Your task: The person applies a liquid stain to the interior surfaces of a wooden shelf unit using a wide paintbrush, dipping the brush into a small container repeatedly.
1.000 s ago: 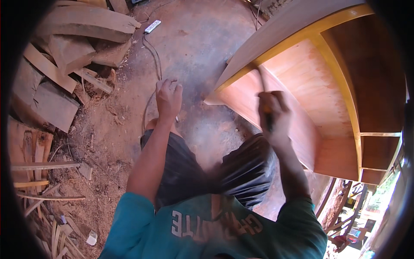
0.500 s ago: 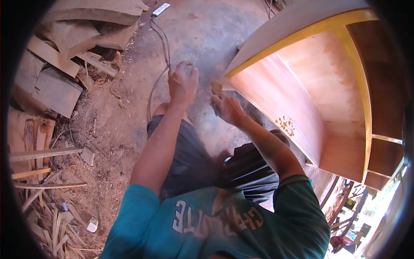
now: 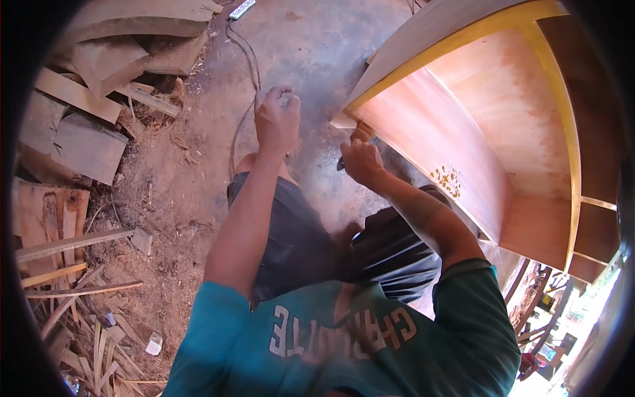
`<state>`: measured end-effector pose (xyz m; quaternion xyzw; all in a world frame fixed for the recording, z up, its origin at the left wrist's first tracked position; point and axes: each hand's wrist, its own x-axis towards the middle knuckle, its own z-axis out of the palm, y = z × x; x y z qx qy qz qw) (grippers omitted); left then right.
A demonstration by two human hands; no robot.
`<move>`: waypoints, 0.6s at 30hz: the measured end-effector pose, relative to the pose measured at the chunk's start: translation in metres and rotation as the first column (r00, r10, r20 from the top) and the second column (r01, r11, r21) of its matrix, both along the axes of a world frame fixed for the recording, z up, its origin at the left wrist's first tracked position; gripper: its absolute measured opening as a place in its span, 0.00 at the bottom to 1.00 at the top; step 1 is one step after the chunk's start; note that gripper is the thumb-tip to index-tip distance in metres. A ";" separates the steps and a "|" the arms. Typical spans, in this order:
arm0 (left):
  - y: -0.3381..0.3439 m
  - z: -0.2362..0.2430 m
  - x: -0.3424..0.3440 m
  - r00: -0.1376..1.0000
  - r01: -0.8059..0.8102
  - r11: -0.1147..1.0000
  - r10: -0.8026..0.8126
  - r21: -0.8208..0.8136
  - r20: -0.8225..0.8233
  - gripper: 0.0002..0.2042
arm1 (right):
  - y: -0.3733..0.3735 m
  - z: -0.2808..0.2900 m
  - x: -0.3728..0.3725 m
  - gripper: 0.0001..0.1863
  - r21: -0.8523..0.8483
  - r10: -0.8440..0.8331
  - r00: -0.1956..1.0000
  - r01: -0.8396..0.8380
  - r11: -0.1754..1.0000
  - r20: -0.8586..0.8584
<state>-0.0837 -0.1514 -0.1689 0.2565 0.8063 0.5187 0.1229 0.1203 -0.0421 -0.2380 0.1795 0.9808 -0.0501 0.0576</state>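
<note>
My right hand point(image 3: 362, 161) grips a paintbrush point(image 3: 362, 132), bristles pointing away from me, probably to reach the outer edge of the open-fronted cabinet point(image 3: 450, 55) just beside it. My left hand point(image 3: 276, 122) hangs half-curled; I can't tell whether it holds anything. Inside the cabinet's near compartment, yellow-brown spots point(image 3: 446, 182) dot one panel point(image 3: 423, 126).

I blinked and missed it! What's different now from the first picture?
The right hand swung left, from in front of the cupboard to down by its lower left corner, still gripping the brush. Yellow spots now show inside; that place was blocked before, so I can't tell if they're new. The left hand stayed over the floor, near the cord.
</note>
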 end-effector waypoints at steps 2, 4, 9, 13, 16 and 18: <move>-0.001 -0.003 0.003 1.000 -0.003 1.000 0.003 -0.016 0.013 0.14 | -0.006 0.005 -0.005 0.06 0.019 0.133 0.991 -0.133 0.991 -0.011; -0.001 -0.004 0.000 1.000 -0.016 1.000 0.016 -0.024 0.013 0.14 | 0.003 0.000 -0.014 0.06 0.077 0.126 0.992 -0.124 0.989 -0.016; -0.007 -0.005 -0.002 1.000 -0.016 1.000 0.016 0.026 -0.001 0.13 | 0.005 -0.009 0.011 0.06 0.035 0.061 0.993 -0.064 0.997 0.102; -0.011 -0.004 0.002 1.000 -0.021 0.998 0.022 0.060 -0.011 0.13 | -0.007 -0.015 0.002 0.06 0.133 0.236 0.970 -0.227 0.965 -0.061; -0.013 0.004 0.005 0.999 -0.035 0.999 0.035 0.031 -0.014 0.13 | 0.005 -0.047 0.001 0.05 0.042 0.112 0.975 -0.122 0.992 0.194; -0.015 0.005 0.011 1.000 -0.019 0.999 0.019 0.035 0.014 0.13 | 0.000 -0.059 0.004 0.05 -0.003 0.112 0.955 -0.116 0.993 0.275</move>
